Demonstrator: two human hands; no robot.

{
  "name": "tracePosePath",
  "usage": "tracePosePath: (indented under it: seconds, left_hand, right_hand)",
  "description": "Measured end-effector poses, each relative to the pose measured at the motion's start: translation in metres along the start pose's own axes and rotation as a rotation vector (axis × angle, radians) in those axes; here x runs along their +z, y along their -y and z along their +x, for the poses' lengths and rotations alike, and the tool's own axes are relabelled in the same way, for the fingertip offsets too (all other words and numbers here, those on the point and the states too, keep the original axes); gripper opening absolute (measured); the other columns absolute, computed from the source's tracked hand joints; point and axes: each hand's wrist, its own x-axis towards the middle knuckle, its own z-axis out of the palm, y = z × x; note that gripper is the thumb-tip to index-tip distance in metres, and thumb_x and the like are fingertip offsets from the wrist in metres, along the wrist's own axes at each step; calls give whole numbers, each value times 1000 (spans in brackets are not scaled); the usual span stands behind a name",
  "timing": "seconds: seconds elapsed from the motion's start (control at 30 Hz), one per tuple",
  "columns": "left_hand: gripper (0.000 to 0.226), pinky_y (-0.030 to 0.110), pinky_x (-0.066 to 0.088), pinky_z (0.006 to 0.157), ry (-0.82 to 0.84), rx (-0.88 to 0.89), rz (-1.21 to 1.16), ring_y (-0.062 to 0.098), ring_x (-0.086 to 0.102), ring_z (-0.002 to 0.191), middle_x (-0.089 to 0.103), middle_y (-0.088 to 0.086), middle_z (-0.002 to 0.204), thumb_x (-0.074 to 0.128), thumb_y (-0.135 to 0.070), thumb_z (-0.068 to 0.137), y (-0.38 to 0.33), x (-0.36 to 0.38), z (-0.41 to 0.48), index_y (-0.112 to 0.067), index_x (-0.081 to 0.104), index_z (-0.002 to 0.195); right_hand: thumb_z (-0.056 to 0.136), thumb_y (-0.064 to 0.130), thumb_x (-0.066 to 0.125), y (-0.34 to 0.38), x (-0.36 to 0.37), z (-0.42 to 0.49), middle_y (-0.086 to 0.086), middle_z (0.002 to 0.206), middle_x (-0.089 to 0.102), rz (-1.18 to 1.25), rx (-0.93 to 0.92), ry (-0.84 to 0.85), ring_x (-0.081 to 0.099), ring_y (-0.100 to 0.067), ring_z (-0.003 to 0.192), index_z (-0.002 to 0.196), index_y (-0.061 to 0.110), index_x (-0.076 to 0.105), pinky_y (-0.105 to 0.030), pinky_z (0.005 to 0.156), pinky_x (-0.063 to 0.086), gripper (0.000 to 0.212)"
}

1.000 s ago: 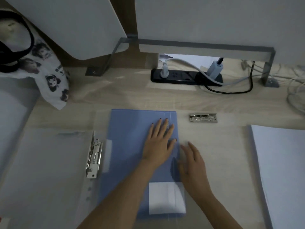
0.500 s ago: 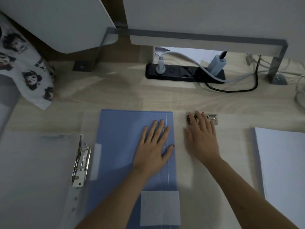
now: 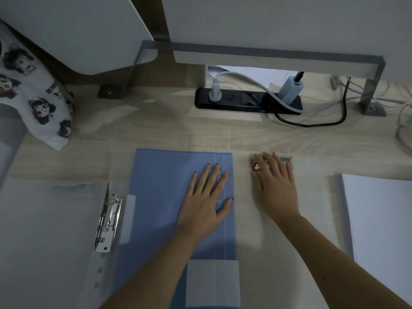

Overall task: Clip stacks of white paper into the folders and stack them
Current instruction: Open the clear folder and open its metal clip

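Fingers [image 3: 267, 162] of the right hand [image 3: 275, 188] lie over the loose metal clip [image 3: 286, 160] on the tabletop [image 3: 156, 130], just right of the far corner of the blue folder [image 3: 165, 186]. Blur hides whether they pinch it. The left hand [image 3: 205, 204] presses flat near the folder's right edge, fingers spread. It seems best to get the thumb and 2 fingers round the clip's long sides before lifting, with the folder pinned. The white paper stack [image 3: 383, 219] lies at right, well apart.
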Motion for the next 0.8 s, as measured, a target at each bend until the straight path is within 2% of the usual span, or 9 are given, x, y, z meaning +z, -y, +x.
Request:
tracePosePath:
  seconds: [0.07, 0.13, 0.23, 0.3, 0.4, 0.47, 0.57, 0.67, 0.8]
  left_hand:
    - [60, 43, 12, 114, -5, -1, -5, 21, 11, 145, 20, 2, 156, 20, -52, 95, 0, 0, 0, -21, 23, 146]
    - [61, 43, 13, 114, -9, -2, -4, 20, 11, 145, 20, 2, 156, 16, -52, 95, 1, 0, 0, -21, 24, 146]
    - [61, 43, 13, 114, -11, 0, -3, 20, 13, 145, 22, 2, 155, 15, -52, 95, 1, 0, -1, -21, 25, 146]
    - [59, 43, 12, 114, -20, 5, -15, 19, 11, 145, 22, 2, 155, 18, -51, 95, 1, 0, 0, -20, 27, 145]
    - [58, 41, 10, 115, -25, 9, -38, 16, 8, 144, 21, 1, 155, 27, -48, 94, 1, 1, 0, -20, 27, 145]
    - [59, 39, 7, 116, -17, 4, -43, 15, 7, 144, 20, 0, 156, 24, -49, 94, 1, 1, -1, -21, 24, 146]
    - [59, 40, 9, 116, -17, -7, -33, 16, 10, 144, 23, 1, 155, 14, -50, 95, 2, 0, 1, -21, 24, 146]
    - [56, 41, 11, 115, -14, -9, -40, 17, 11, 143, 25, 3, 154, 22, -45, 95, -1, 2, 0, -19, 25, 145]
    - [64, 38, 1, 118, -34, -104, -136, 4, -6, 141, 9, -4, 154, 16, -49, 91, -11, 0, -2, -16, 16, 146]
  right_hand:
    - [93, 27, 43, 3, -8, 8, -12, 118, 60, 54, 34, -100, 54, -33, 112, 120, 9, 50, -48, 99, 40, 33]
    - [91, 21, 51, 3, -21, 15, -12, 98, 63, 151, 90, -182, 59, -33, 89, 105, 7, 52, -45, 83, 46, 20]
    - [94, 22, 43, -11, -36, 24, -6, 91, 61, 405, 353, -223, 54, -24, 80, 99, 10, 49, -35, 68, 41, 14]
    - [94, 19, 42, -26, -40, 25, -6, 95, 61, 518, 512, -271, 53, -20, 83, 101, 10, 49, -31, 69, 38, 14]
    - [92, 16, 46, -53, -41, 18, -10, 105, 60, 546, 574, -247, 54, -20, 88, 105, 7, 50, -28, 72, 36, 16]
    - [92, 16, 47, -69, -41, 10, -12, 110, 57, 534, 552, -180, 55, -22, 92, 106, 7, 52, -27, 74, 35, 17]
    - [92, 11, 45, -82, -48, 1, -12, 117, 54, 544, 508, -124, 51, -16, 89, 109, 6, 55, -26, 77, 35, 20]
    - [91, 7, 42, -95, -67, -17, -8, 115, 54, 562, 465, -122, 50, -14, 91, 108, 7, 57, -25, 79, 36, 22]
    - [92, 6, 44, -122, -92, -58, -7, 111, 56, 554, 447, -69, 54, -19, 99, 101, 12, 60, -28, 86, 40, 19]
